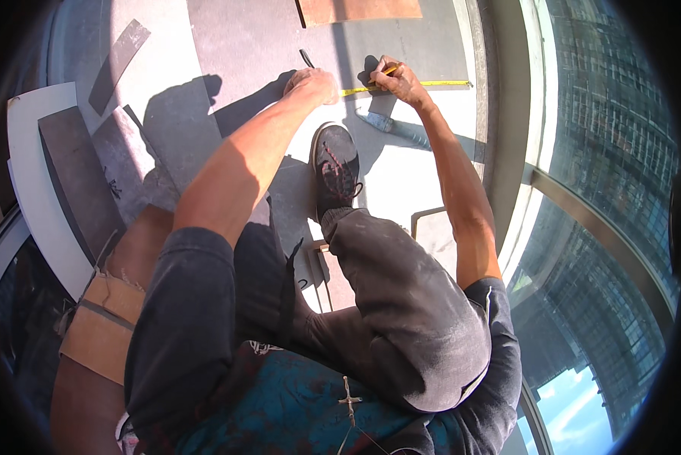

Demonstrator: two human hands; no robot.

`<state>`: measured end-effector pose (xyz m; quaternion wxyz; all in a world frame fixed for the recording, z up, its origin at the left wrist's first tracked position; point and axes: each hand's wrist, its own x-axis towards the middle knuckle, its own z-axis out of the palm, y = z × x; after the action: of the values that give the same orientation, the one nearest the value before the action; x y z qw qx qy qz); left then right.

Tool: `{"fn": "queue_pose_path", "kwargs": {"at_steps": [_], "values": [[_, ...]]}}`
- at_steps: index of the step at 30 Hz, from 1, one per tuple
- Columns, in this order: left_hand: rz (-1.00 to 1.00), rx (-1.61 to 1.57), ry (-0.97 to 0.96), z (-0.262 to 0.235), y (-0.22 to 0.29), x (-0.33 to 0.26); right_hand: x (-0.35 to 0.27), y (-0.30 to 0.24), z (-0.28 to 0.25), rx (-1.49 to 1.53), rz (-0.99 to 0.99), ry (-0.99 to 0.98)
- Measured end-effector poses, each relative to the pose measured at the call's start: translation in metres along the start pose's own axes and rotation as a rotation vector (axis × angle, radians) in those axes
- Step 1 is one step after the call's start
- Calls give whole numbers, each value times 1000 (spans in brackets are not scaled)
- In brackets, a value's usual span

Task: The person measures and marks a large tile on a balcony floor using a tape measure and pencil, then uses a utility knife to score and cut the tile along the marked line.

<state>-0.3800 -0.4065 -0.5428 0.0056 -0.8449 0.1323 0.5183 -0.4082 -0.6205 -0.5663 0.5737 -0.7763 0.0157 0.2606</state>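
Note:
My left hand (312,85) is closed at the left end of an extended yellow tape measure (445,83); its fingers hide whatever case there is. The tape's blade runs right across a grey sheet (265,38) toward the window frame. A thin dark curved object (305,58) shows just beyond the left hand. My right hand (407,85) pinches a yellow pencil (390,70), its tip close to the tape. Below the right hand lies a tool with a pale head and grey-blue handle (409,134), partly behind the forearm.
My dark shoe (336,163) is planted just below the hands. A tall window (606,227) borders the right side. At left are a white curved panel (33,167), a dark strip (75,174) and grey offcuts (120,64). A brown board (367,9) lies at the far edge.

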Motion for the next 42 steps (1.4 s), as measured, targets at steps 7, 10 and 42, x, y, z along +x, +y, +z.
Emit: {"fn": "queue_pose_path", "kwargs": {"at_steps": [7,10,42], "values": [[20,-10,15,1,-2,2,0,-7,5,79,-39,51],[10,-10,9,1,0,0,1,-3,-1,0,-31,-19],[163,-37,90,0,-14,-19,-19,-78,-56,294,-262,501]]}}
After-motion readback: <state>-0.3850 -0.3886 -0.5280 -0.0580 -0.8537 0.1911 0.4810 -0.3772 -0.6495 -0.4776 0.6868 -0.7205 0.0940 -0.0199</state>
